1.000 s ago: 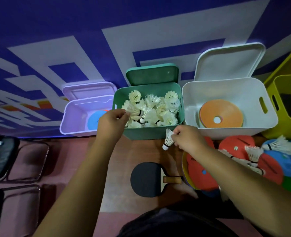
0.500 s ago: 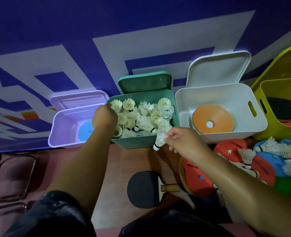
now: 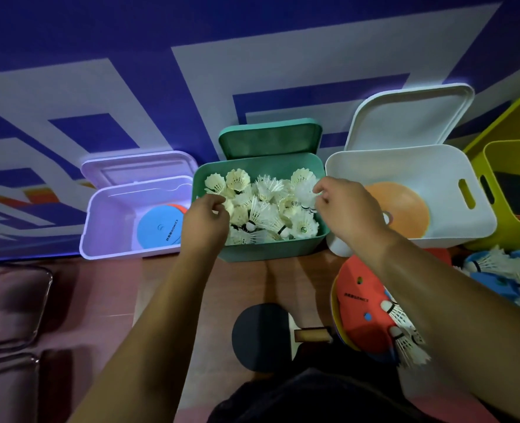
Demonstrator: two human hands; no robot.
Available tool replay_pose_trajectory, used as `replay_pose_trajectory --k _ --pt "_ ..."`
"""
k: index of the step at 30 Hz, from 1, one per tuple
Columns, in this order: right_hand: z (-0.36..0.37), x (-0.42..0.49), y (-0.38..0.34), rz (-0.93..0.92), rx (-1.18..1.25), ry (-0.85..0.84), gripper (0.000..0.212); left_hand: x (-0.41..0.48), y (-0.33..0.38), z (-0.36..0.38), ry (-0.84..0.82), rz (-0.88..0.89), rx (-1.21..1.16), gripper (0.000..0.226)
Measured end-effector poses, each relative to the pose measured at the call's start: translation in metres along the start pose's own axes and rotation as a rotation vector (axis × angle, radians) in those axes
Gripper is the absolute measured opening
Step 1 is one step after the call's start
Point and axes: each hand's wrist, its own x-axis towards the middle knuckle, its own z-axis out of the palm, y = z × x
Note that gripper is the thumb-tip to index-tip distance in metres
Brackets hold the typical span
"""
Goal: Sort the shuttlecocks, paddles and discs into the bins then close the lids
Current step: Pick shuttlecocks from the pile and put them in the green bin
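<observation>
The green bin [image 3: 270, 254] stands open in the middle, filled with several white shuttlecocks [image 3: 264, 209]. My right hand [image 3: 347, 212] hovers over its right rim and pinches a white shuttlecock [image 3: 303, 190] by the feathers, cork end down, just above the pile. Over the bin's left side, my left hand [image 3: 205, 221] has its fingers loosely curled with nothing seen in them. A black paddle [image 3: 261, 337] lies on the floor between my arms. Red discs [image 3: 362, 300] with loose shuttlecocks [image 3: 405, 346] on them lie under my right forearm.
A lilac bin [image 3: 115, 248] with a blue disc [image 3: 158, 227] stands open at the left. At the right, an open white bin [image 3: 435, 160] holds an orange disc [image 3: 402, 206]. A yellow bin [image 3: 496, 233] is at far right. Chairs [image 3: 14, 300] stand at the left.
My right hand carried its shuttlecock from in front of the green bin up over its right side. My left hand let go of its shuttlecock in the bin and drew back a little.
</observation>
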Motion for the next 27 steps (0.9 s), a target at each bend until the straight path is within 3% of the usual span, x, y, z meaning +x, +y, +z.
replay_pose_trajectory --k 8,17,21,25,27 --pt "0.018 -0.014 0.012 0.06 0.069 -0.124 0.015 -0.026 0.007 0.006 -0.098 0.046 -0.062 0.025" --pt "0.003 -0.067 0.054 0.131 0.313 -0.011 0.012 -0.082 0.052 0.051 -0.455 0.165 -0.225 0.015" --pt "-0.004 -0.101 0.084 0.193 0.328 0.031 0.01 -0.103 0.068 0.086 -0.614 0.226 -0.079 0.014" --pt "-0.011 -0.139 0.134 0.308 0.311 0.104 0.007 -0.129 0.086 0.123 -0.748 0.344 0.008 0.027" --pt "-0.017 -0.158 0.158 0.385 0.276 0.116 0.01 -0.143 0.098 0.14 -0.805 0.371 0.048 0.02"
